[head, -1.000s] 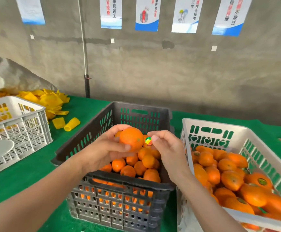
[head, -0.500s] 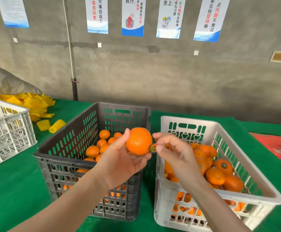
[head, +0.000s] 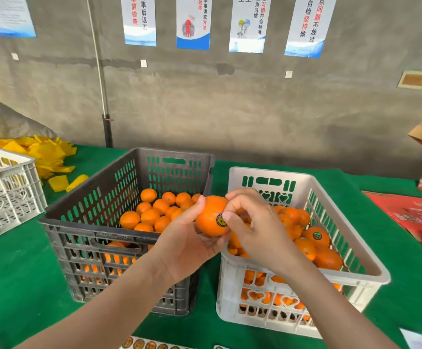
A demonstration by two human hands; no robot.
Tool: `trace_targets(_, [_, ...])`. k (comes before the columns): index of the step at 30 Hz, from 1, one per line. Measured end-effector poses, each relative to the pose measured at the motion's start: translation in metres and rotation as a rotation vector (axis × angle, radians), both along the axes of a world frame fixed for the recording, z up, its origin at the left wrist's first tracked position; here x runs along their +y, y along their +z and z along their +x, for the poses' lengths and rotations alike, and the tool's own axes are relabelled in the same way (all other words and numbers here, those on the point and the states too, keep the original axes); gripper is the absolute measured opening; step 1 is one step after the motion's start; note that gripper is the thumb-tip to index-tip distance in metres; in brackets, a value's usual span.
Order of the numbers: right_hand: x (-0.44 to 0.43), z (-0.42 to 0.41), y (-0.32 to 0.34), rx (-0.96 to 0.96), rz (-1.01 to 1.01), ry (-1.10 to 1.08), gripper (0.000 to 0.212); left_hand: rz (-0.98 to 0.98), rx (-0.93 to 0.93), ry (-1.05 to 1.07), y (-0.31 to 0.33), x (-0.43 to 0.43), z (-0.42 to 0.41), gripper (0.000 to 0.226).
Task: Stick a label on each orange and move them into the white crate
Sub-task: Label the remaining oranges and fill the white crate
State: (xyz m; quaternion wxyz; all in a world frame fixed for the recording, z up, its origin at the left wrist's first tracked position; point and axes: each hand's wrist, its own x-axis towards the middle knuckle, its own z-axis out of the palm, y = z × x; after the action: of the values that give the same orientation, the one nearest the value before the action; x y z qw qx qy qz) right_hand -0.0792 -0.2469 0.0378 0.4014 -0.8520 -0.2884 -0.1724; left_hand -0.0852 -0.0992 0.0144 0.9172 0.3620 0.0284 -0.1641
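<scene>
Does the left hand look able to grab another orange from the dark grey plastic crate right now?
Probably not yet: the left hand is full, gripping the round orange while the right hand presses on its sticker label. The open-topped dark grey plastic crate itself looks unobstructed.

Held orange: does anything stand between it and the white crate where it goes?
Nothing visible does. The round orange fruit, held by the left grip while the right grip thumbs its round label, hovers just left of the white slotted plastic crate, whose open top has room.
</scene>
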Motion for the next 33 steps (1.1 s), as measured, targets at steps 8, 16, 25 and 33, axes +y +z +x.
trace_targets(8, [0.0,-0.001,-0.008,-0.192,-0.067,-0.079,0.007,0.04,0.008,0.027,-0.001,-0.006,-0.005,0.066])
trace_targets(16, [-0.004,-0.003,-0.021,-0.171,0.152,-0.093,0.013,0.123,0.007,0.005,-0.006,-0.009,-0.003,0.062])
trace_targets(25, [-0.011,0.004,-0.049,0.044,0.145,0.036,0.07,0.181,-0.12,-0.075,-0.02,-0.027,0.008,0.044])
trace_targets(33, [-0.069,0.101,-0.055,0.227,0.077,-0.359,0.064,1.392,-0.541,0.329,-0.057,-0.07,0.079,0.028])
